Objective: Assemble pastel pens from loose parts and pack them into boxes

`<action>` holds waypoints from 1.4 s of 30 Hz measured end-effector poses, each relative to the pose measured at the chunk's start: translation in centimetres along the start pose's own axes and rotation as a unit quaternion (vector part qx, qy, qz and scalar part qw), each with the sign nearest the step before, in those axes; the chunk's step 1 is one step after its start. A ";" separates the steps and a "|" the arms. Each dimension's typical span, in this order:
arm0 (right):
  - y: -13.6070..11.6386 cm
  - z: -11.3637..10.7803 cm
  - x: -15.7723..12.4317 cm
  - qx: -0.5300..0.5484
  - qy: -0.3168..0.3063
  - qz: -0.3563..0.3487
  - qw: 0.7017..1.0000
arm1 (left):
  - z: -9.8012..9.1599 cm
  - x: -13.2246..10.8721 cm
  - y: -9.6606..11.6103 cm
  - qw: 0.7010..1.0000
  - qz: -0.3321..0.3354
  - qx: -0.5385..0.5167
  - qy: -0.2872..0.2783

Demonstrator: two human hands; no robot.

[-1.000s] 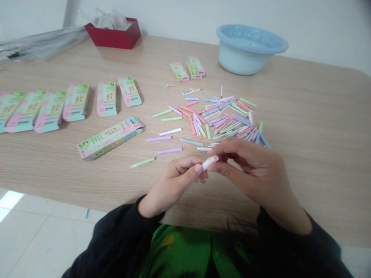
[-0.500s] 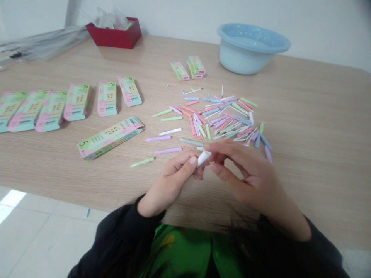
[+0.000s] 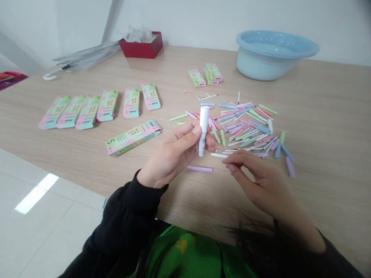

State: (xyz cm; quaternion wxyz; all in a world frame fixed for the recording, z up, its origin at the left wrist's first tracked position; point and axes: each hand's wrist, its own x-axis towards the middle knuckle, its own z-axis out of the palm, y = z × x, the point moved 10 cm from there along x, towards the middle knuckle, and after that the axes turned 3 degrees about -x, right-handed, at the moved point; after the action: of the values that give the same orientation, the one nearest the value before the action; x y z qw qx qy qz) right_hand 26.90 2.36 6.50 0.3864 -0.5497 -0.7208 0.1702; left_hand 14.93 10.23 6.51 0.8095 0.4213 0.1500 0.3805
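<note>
My left hand (image 3: 176, 152) holds a white capped tube (image 3: 203, 121) upright between thumb and fingers, with small dark print near its lower end. Lower and to the right, my right hand (image 3: 257, 177) has thumb and index fingertip brought together at the right end of a thin white stick (image 3: 218, 155). Whether they grip that stick is hidden. A purple stick (image 3: 199, 169) lies just below my left hand. Behind both hands spreads a loose pile of pastel sticks and thin white rods (image 3: 246, 127), in pink, green, blue and purple.
Several pink-and-green boxes (image 3: 107, 106) stand in a row at the left, with one box (image 3: 133, 138) lying nearer. More boxes (image 3: 213, 73) sit farther back. A blue basin (image 3: 261, 61), a red box (image 3: 142, 49) with plastic bags and an umbrella (image 3: 87, 58) line the wall.
My view has swung left, so the table things appear farther right. My left hand has turned the tube upright and raised it. The right hand has come away from it, its fingers closer together.
</note>
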 end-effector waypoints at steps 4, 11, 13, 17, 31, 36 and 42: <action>1.0 1.0 -0.4 0.002 -0.023 0.014 1.000 | -0.9 -0.2 0.4 0.999 0.010 0.021 0.028; 0.9 1.5 -0.6 0.009 -0.031 0.017 0.999 | -1.1 0.0 1.1 0.998 0.007 0.011 0.055; 0.9 1.5 -0.7 0.011 -0.030 0.017 0.999 | -1.0 0.1 1.0 0.998 0.004 0.019 0.055; 0.8 1.4 -0.8 0.014 -0.024 0.014 1.000 | -0.4 0.0 1.2 0.999 0.007 0.020 0.043; 3.7 0.0 -2.3 -0.032 -0.035 0.034 0.998 | -1.3 -3.3 1.0 0.926 0.078 0.369 0.006; 7.4 -3.4 -2.7 -0.134 -0.004 0.080 0.988 | -3.0 -3.7 -1.6 0.919 0.029 0.392 0.034; 12.2 -5.4 -2.6 -0.198 -0.022 0.105 0.974 | -3.5 -3.5 -4.7 0.936 -0.020 0.347 0.055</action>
State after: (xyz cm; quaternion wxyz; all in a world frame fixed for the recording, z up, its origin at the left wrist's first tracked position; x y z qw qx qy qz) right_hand 39.26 3.09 0.86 0.2336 -0.6838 -0.6871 0.0757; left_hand 12.92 7.92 0.35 0.6111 0.6513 0.3252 0.3108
